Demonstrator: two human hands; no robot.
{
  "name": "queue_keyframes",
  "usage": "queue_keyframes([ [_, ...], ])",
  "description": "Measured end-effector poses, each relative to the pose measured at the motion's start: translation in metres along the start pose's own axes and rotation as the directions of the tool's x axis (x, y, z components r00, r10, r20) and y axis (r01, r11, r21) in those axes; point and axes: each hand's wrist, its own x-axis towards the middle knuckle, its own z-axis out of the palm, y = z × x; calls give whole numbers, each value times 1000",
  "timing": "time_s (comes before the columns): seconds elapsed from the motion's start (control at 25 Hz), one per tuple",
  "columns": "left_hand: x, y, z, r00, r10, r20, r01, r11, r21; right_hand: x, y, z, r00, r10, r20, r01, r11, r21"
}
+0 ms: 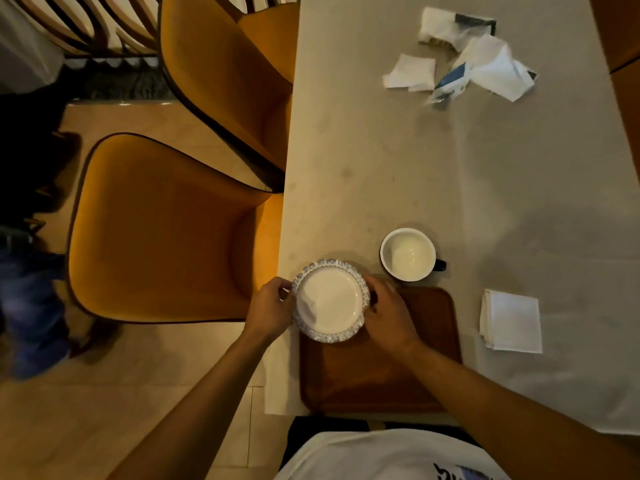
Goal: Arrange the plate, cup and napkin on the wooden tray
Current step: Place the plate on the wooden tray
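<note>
Rounded brown wooden tray [381,368] seen at desk [381,150] near edge. Round white plate with blue scalloped rim [329,299] pinched at opposite rims by left hand [269,308] and right hand [389,313], held over tray's far-left corner; tray centre lies toward right hand. White cup [408,254] and folded white napkin [510,320] left on desk.

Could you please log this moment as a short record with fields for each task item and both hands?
plate: held at its rim by both hands, over the tray's far left corner
left hand: gripping plate's left edge
right hand: gripping plate's right edge
tray: wooden, nothing resting on it
cup: empty, on table beyond tray
napkin: folded, right of tray
</note>
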Motion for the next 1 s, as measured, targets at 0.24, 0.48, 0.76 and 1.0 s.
queue_keyframes([
  [0.24, -16, -14, 19, 998, -5, 60, 2, 999, 52, -16, 26, 6, 998, 61, -1, -61, 998, 22],
  [0.48, -17, -18, 25, 998, -13, 59, 11, 999, 42, -16, 34, 10, 998, 59, -18, -59, 998, 24],
  [0.76, -22, -22, 29, 998, -25, 65, 23, 999, 36, -21, 43, 15, 996, 86, -11, -86, 996, 16],
  [1.0, -19, -28, 26, 998, -20, 56, 18, 999, 44, -21, 46, 24, 995, 98, 13, -98, 995, 7],
])
